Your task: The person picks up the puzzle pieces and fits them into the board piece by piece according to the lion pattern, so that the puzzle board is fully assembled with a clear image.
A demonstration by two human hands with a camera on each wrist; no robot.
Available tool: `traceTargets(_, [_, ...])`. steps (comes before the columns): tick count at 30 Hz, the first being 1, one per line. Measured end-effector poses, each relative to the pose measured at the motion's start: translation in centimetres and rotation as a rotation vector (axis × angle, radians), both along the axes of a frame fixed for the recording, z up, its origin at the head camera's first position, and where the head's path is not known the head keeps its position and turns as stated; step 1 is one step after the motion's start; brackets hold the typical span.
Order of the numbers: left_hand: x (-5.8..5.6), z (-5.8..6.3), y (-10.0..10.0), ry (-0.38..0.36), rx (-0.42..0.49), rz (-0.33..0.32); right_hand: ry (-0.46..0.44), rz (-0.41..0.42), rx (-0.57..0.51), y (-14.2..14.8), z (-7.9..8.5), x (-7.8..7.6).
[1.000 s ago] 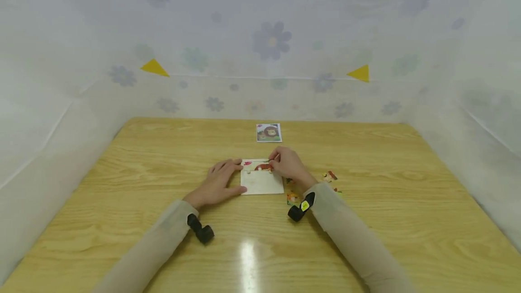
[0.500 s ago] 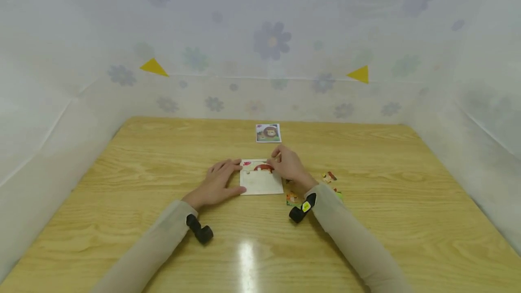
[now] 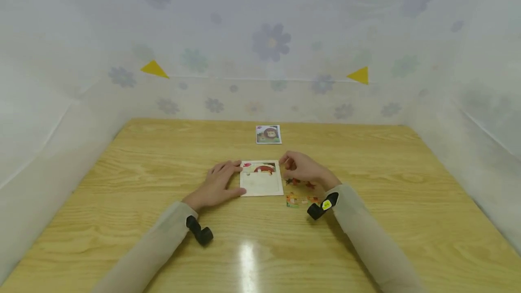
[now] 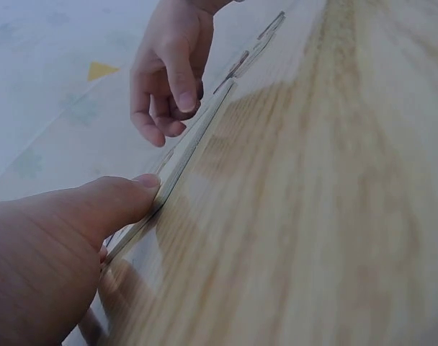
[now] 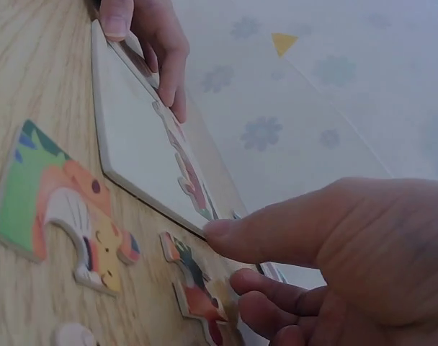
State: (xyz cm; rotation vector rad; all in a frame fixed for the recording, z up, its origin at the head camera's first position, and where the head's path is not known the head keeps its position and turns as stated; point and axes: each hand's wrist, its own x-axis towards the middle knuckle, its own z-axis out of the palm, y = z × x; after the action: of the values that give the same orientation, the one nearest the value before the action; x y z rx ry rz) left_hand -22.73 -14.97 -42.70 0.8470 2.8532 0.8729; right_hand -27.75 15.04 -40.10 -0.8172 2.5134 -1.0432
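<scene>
With right fingers (image 5: 273, 292) loosely curled, not pinched together, holding nothing visible; just drawn off the puzzle board (image 3: 260, 185) to near its right edge. With left fingers (image 5: 172, 65) resting relaxed on the left edge. Uncovered now: the top row of pieces (image 3: 264, 169), seemingly filled across, so probably done, with bare board below. Scattered rightward on the table (image 3: 122, 162): loose pieces (image 3: 292, 200). Set farther back: a lion card (image 3: 268, 134).
</scene>
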Motion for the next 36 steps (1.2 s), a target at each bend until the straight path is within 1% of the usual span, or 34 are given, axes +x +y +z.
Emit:
traceTargets(4, [0.0,0.0,0.1,0.004,0.005,0.004,-0.062,0.065,0.008,1.0,0.5,0.1])
traceTargets(6, [0.0,0.0,0.1,0.009,0.002,0.005,-0.097,0.076,0.017,1.3,0.7,0.2])
traceTargets(7, [0.0,0.0,0.1,0.008,0.0,0.005,-0.1,0.085,0.021,1.5,0.7,0.3])
traceTargets(9, [0.0,-0.1,0.1,0.006,-0.005,0.006,-0.09,0.101,0.027,1.7,0.7,0.3])
traceTargets(15, [-0.1,-0.2,0.0,0.007,-0.006,0.005,-0.022,0.12,0.056,1.7,0.8,0.5])
traceTargets(19, [-0.1,-0.2,0.1,0.02,-0.004,0.003,-0.001,0.13,0.061,1.7,0.8,0.4])
traceTargets(22, [0.0,-0.1,0.1,0.012,-0.004,0.005,0.021,0.142,0.058,1.7,0.7,0.3])
traceTargets(29, [-0.1,0.0,0.0,-0.02,-0.002,-0.004,0.015,0.166,0.025,1.8,0.4,0.2])
traceTargets(32, [-0.1,0.0,0.0,-0.028,-0.002,-0.001,0.006,0.146,-0.015,1.7,0.4,0.1])
traceTargets(36, [-0.1,-0.1,0.1,-0.018,0.001,-0.002,0.014,0.059,-0.089,1.4,0.2,0.0])
